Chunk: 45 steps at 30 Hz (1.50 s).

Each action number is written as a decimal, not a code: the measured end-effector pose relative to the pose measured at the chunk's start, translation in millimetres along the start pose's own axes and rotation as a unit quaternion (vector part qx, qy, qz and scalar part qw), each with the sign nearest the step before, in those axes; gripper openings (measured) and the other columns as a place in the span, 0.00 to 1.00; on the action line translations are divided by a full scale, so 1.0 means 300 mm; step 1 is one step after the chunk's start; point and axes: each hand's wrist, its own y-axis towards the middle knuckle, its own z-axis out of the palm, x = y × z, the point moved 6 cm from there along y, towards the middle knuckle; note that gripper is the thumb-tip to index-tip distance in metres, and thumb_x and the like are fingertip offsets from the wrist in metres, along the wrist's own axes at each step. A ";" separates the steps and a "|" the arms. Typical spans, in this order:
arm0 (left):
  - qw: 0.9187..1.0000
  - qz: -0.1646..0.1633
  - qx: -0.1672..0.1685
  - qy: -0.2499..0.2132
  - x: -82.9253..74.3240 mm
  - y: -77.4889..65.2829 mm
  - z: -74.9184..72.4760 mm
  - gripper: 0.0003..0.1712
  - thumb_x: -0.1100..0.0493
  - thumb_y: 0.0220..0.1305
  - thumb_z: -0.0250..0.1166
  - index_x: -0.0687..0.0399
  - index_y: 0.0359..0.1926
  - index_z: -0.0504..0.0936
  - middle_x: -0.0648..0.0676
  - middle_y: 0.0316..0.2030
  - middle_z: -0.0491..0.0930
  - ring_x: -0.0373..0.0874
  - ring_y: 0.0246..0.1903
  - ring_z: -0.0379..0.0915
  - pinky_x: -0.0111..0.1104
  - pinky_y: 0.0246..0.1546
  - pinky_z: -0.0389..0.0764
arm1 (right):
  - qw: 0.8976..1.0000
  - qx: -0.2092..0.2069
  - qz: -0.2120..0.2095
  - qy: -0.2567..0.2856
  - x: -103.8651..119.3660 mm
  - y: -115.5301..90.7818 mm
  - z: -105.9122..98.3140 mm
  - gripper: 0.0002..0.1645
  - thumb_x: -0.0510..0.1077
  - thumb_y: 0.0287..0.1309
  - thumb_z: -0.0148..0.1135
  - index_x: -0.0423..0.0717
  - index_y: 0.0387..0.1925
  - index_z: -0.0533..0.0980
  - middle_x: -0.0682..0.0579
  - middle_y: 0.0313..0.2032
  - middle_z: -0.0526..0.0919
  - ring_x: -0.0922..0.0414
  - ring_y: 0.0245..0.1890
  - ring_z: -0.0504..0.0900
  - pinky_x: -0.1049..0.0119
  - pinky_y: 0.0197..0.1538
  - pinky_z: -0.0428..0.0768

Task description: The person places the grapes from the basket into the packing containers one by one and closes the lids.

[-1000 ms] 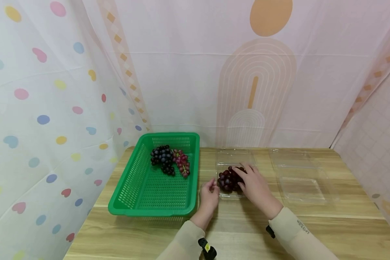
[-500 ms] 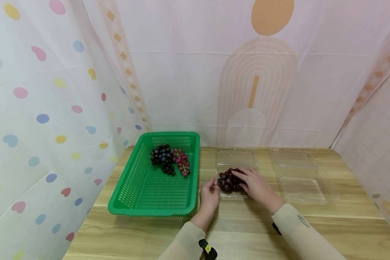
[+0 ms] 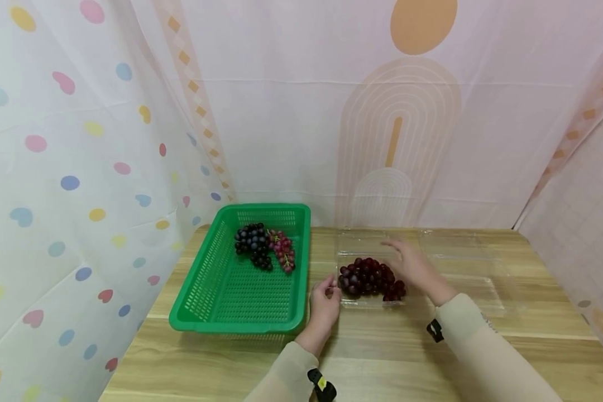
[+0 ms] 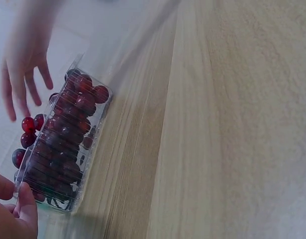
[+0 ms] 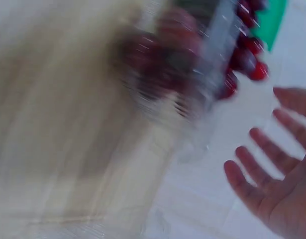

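A bunch of dark red grapes (image 3: 367,277) fills the base of a clear plastic clamshell box (image 4: 87,158), whose lid lies folded back behind it. Thumb and finger of my left hand (image 3: 324,306) pinch the rim at the box's left corner. To the right of the grapes and above the box, my right hand (image 3: 416,269) holds nothing; its fingers are spread and lightly bent in the right wrist view. Several grapes stick up over the rim in the left wrist view.
At left stands a green plastic basket (image 3: 305,268) with black grapes (image 3: 253,241) and a smaller bunch of pink-red grapes (image 3: 282,251). A second clear clamshell box (image 3: 474,295), opened flat, lies at right. Printed curtains (image 3: 281,123) hang behind the wooden table (image 3: 382,357).
My right hand has let go of the dark red grapes and moved up and right, away from them. The left hand stays at the box's corner.
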 end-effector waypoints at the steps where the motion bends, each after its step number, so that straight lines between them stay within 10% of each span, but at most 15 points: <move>1: 1.000 -0.001 0.000 -0.001 0.000 0.001 0.001 0.20 0.74 0.59 0.58 0.75 0.54 0.75 0.62 0.39 0.77 0.50 0.40 0.75 0.28 0.41 0.76 | 1.000 0.000 0.024 0.016 -0.020 0.011 -0.019 0.28 0.42 0.63 0.58 0.37 0.62 0.68 0.32 0.59 0.70 0.34 0.56 0.71 0.40 0.56 0.71; 5: 1.000 -0.002 -0.001 -0.003 -0.002 0.000 0.001 0.21 0.75 0.58 0.58 0.75 0.54 0.75 0.63 0.39 0.77 0.51 0.40 0.75 0.29 0.41 0.76 | 0.987 0.038 0.130 0.089 -0.107 0.042 -0.066 0.31 0.44 0.68 0.49 0.29 0.65 0.60 0.26 0.58 0.67 0.32 0.55 0.70 0.43 0.53 0.74; 11: 1.000 -0.013 0.005 -0.011 -0.002 -0.004 0.003 0.21 0.75 0.59 0.57 0.75 0.55 0.74 0.63 0.41 0.76 0.51 0.41 0.74 0.30 0.41 0.76 | 0.924 0.107 0.271 0.248 -0.192 0.032 -0.070 0.37 0.48 0.72 0.40 0.27 0.70 0.45 0.25 0.65 0.55 0.34 0.61 0.64 0.50 0.57 0.75; 23: 1.000 -0.006 0.005 0.002 -0.003 -0.002 0.003 0.20 0.74 0.60 0.57 0.74 0.54 0.75 0.62 0.40 0.77 0.50 0.40 0.74 0.31 0.42 0.76 | 0.862 0.140 0.333 0.355 -0.236 0.047 -0.010 0.36 0.46 0.72 0.39 0.28 0.70 0.44 0.27 0.62 0.60 0.40 0.54 0.73 0.54 0.60 0.73; 30: 1.000 -0.015 0.003 0.005 0.007 -0.004 -0.004 0.21 0.74 0.59 0.57 0.74 0.55 0.75 0.61 0.40 0.77 0.49 0.41 0.74 0.30 0.42 0.76 | 0.829 0.139 0.363 0.403 -0.253 0.066 0.055 0.33 0.47 0.72 0.42 0.31 0.68 0.50 0.46 0.40 0.70 0.56 0.33 0.78 0.65 0.44 0.81; 39: 1.000 -0.006 0.004 0.000 0.003 -0.001 0.002 0.21 0.74 0.58 0.58 0.74 0.54 0.76 0.62 0.40 0.76 0.49 0.39 0.74 0.26 0.38 0.75 | 0.809 0.162 0.332 0.457 -0.239 0.081 0.080 0.13 0.47 0.74 0.37 0.41 0.38 0.63 0.57 0.24 0.72 0.63 0.26 0.73 0.72 0.34 0.75; 45: 1.000 -0.002 -0.004 0.008 0.002 -0.001 0.000 0.20 0.74 0.58 0.58 0.74 0.53 0.76 0.61 0.39 0.77 0.48 0.38 0.75 0.27 0.39 0.76 | 0.850 0.141 0.312 0.400 -0.231 0.083 0.062 0.30 0.48 0.73 0.37 0.27 0.65 0.55 0.35 0.52 0.73 0.63 0.31 0.76 0.69 0.40 0.78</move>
